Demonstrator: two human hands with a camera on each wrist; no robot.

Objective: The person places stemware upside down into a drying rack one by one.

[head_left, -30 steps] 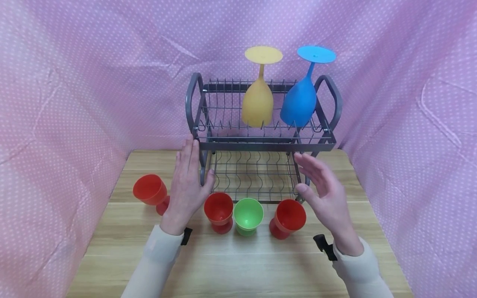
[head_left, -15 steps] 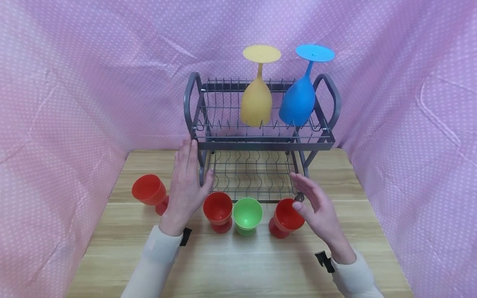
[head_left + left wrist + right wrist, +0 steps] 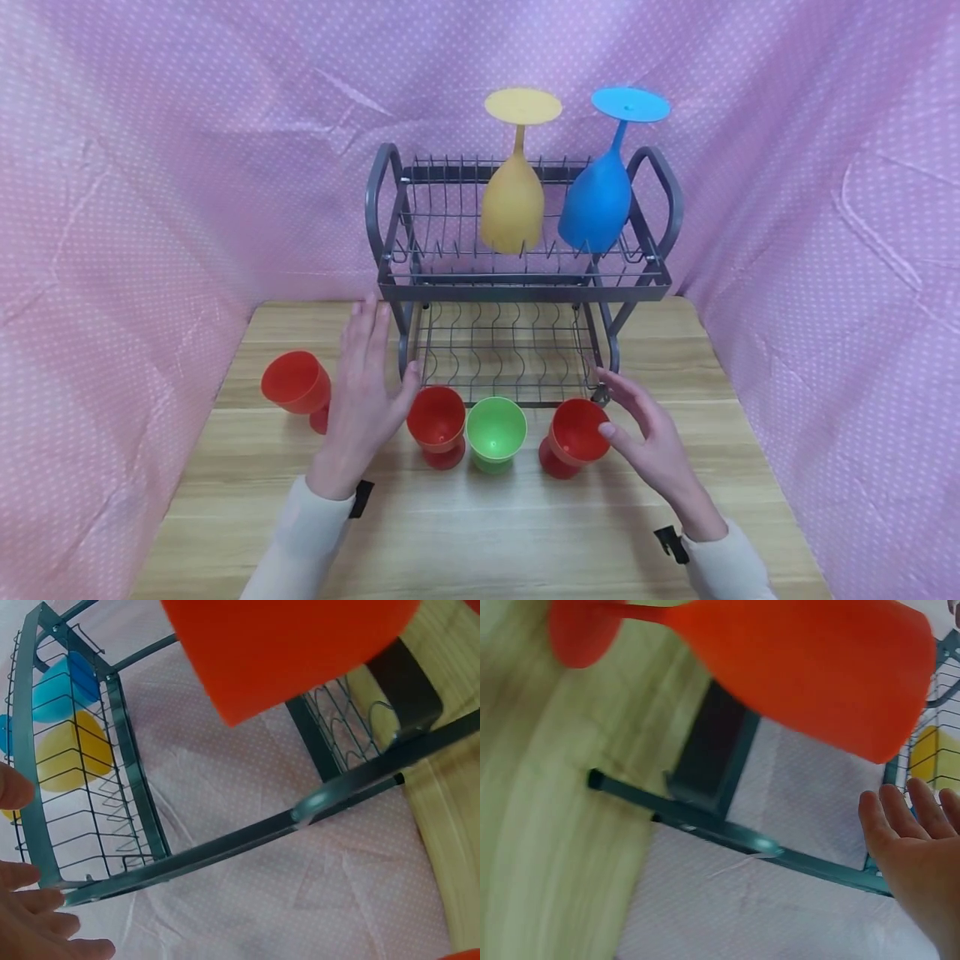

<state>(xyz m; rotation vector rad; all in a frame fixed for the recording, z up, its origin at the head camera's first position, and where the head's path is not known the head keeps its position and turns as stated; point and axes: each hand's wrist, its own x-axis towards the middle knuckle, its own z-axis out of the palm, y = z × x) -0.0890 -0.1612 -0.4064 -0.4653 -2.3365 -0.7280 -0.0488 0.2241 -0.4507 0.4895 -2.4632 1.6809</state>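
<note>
My left hand [image 3: 363, 392] reaches out with straight fingers to the left of the two-tier dish rack [image 3: 525, 293], between a red goblet [image 3: 296, 382] on the far left and another red goblet [image 3: 437, 421] near its thumb. Beside that second goblet stands a green goblet [image 3: 496, 429]. My right hand [image 3: 648, 437], fingers loosely bent and thumb apart, is next to the right-hand red goblet [image 3: 579, 432]; whether the thumb touches its rim I cannot tell. In the right wrist view this hand [image 3: 922, 859] holds nothing, and a red goblet [image 3: 810, 675] looms close to the camera.
On the rack's upper tier, a yellow goblet [image 3: 513, 204] and a tilted blue goblet [image 3: 597, 204] rest upside down. The wire lower tier [image 3: 510, 350] sits behind the front goblets. Pink dotted cloth [image 3: 150, 208] encloses the wooden table [image 3: 480, 533].
My right hand has come down from beside the rack to the right-hand red goblet. My left hand has drawn back a little from the rack's left side. The goblets stay in place.
</note>
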